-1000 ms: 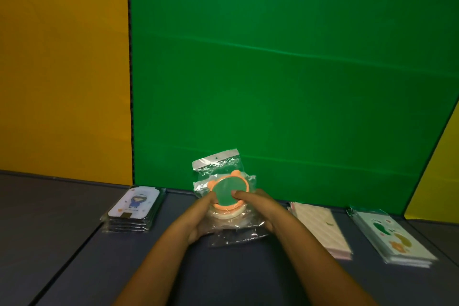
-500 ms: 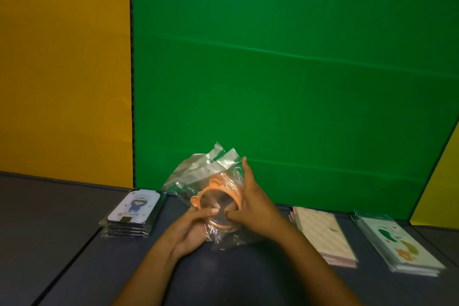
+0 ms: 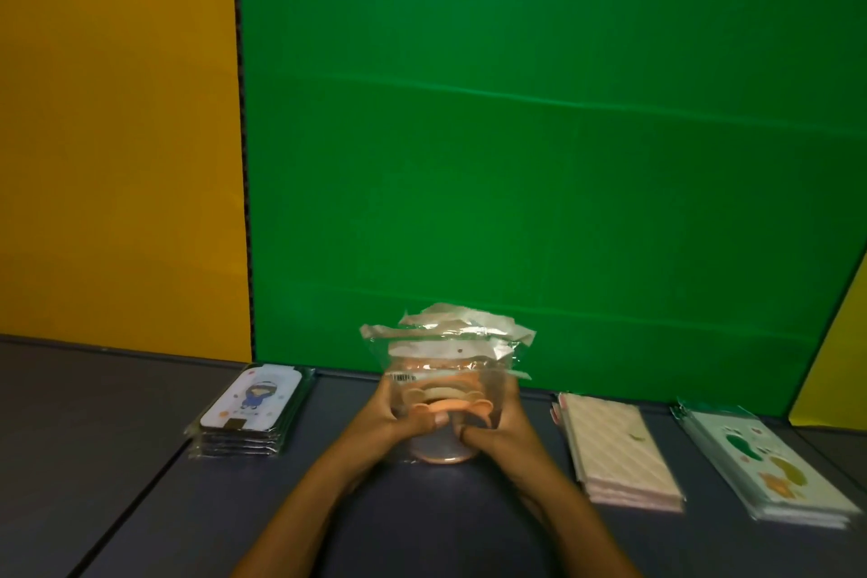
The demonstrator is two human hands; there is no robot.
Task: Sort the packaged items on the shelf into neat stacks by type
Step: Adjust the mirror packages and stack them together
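Far left of bundle: stack of girl-print packs (image 3: 251, 413), squared, on shelf (image 3: 94, 427). Centre: bundle of orange ring packs (image 3: 443, 394) held just above shelf, bag flaps splayed upward. Likely light; stiff rings inside loose, slippery film, so layers prone to sliding. Best taken by ring rims at both sides, not by flaps. Left hand (image 3: 391, 420) curled round bundle's left side, thumb across front. Right hand (image 3: 499, 425) curled round right side, fingertips tucked under. Right of bundle: pink striped stack (image 3: 619, 455); farther right, green-print stack (image 3: 769, 465).
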